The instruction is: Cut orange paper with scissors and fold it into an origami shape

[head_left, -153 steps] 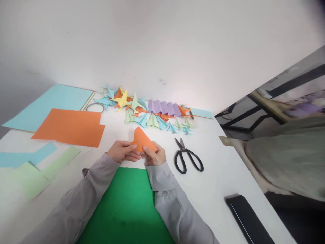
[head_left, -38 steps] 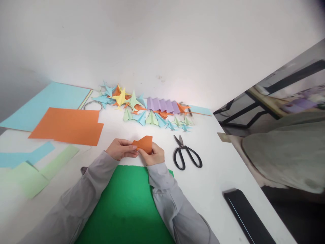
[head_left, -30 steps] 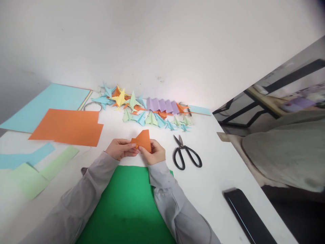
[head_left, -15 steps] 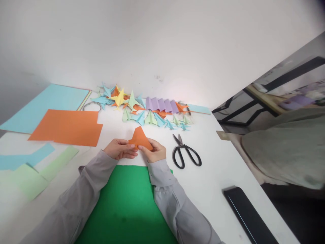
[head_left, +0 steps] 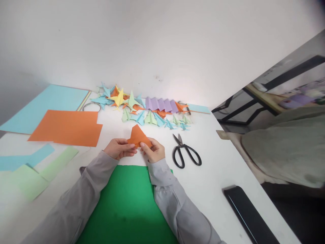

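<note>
A small folded piece of orange paper [head_left: 138,135] is held up between my two hands, just beyond the green sheet [head_left: 127,200]. My left hand [head_left: 118,148] pinches its left corner between thumb and fingers. On the right side, my right hand [head_left: 154,150] grips it, with the thumb pressed on its lower edge and the fingers mostly hidden behind. The paper has a raised peak at the top and a narrow fold along its bottom. Black-handled scissors [head_left: 181,145] lie partly spread to the right of my right hand.
Folded paper planes and stars [head_left: 132,101] line the wall, with a pleated purple paper [head_left: 161,104] among them. Orange sheets [head_left: 66,127], a light blue sheet [head_left: 48,105] and green scraps [head_left: 33,181] lie left. A black phone-like object [head_left: 248,213] is at right; another person's sleeve [head_left: 284,149] is beyond the table edge.
Both hands keep hold of the orange paper. Its peak has tilted from right to left over the last second, and my right thumb has shifted slightly along the lower edge.
</note>
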### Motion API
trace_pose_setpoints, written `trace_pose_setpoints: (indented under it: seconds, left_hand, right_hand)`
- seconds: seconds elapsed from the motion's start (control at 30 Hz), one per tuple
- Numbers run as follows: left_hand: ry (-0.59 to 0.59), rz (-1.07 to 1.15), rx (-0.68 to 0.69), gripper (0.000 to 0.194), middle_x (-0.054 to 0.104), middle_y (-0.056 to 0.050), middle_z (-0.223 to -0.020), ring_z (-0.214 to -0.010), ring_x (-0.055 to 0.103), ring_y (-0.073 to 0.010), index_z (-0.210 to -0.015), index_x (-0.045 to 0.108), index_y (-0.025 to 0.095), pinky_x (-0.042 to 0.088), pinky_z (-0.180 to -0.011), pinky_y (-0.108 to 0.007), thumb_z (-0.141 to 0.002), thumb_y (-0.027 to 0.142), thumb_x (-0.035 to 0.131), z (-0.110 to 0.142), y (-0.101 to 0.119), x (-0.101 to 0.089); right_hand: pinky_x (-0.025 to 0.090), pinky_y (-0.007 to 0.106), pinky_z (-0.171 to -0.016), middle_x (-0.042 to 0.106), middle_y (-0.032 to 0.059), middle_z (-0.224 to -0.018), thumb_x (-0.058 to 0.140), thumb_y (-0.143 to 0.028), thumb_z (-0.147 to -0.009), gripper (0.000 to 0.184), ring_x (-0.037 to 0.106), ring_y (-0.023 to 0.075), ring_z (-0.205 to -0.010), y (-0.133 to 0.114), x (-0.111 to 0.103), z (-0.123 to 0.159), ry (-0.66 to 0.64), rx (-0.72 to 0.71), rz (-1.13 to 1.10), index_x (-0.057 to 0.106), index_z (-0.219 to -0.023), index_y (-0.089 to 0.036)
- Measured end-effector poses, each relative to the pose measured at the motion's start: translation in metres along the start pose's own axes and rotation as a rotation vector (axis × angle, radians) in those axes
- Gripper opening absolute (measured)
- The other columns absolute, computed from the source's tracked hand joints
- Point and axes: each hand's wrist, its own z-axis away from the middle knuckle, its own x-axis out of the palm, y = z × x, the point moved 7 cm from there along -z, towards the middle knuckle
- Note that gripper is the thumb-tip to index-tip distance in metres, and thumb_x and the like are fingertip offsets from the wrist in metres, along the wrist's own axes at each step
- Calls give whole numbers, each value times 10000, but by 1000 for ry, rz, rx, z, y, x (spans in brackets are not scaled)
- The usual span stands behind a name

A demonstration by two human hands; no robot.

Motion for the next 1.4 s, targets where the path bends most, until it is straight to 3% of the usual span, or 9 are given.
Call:
trace_pose_setpoints:
  seconds: [0.2, 0.33, 0.5, 0.93, 1.4]
  left_hand:
    - [-12, 35, 27, 134, 689, -77, -614, -525, 645, -140, -627, 651, 57, 533, -468, -186, -543, 57, 756, -1, 0, 0]
    - [6, 76, 50, 110, 684, -70, -591, -490, 630, -122, -642, 661, 57, 524, -435, -169, -566, 58, 740, -1, 2, 0]
    - [-17, 68, 32, 112, 691, -81, -613, -478, 624, -122, -656, 657, 55, 516, -413, -170, -575, 59, 734, -1, 2, 2]
    - [-14, 99, 78, 225, 673, -84, -551, -445, 608, -124, -622, 630, 62, 499, -387, -169, -473, 94, 796, -3, 2, 2]
    - [6, 75, 89, 392, 637, -52, -473, -420, 599, -128, -588, 643, 49, 494, -360, -160, -280, 179, 850, -4, 2, 3]
  right_hand:
    - [461, 237, -360, 600, -36, -444, 735, -420, -551, 488, 554, 131, -365, 19, 2, -7, -34, 139, -226, 567, -930, -162]
    - [467, 206, -370, 658, 13, -551, 739, -412, -563, 324, 576, 111, -408, 24, 8, -6, -85, 227, -321, 589, -689, -154]
    - [425, 188, -355, 630, 10, -490, 725, -342, -614, 236, 520, 80, -371, 16, 9, -2, -68, 186, -276, 618, -567, -137]
    - [447, 196, -380, 640, 7, -500, 734, -407, -582, 300, 534, 87, -379, 21, 11, -4, -85, 178, -295, 623, -661, -140]
    - [413, 181, -380, 590, -20, -454, 736, -363, -586, 250, 505, 66, -377, 13, 13, -2, -92, 157, -253, 632, -590, -136]
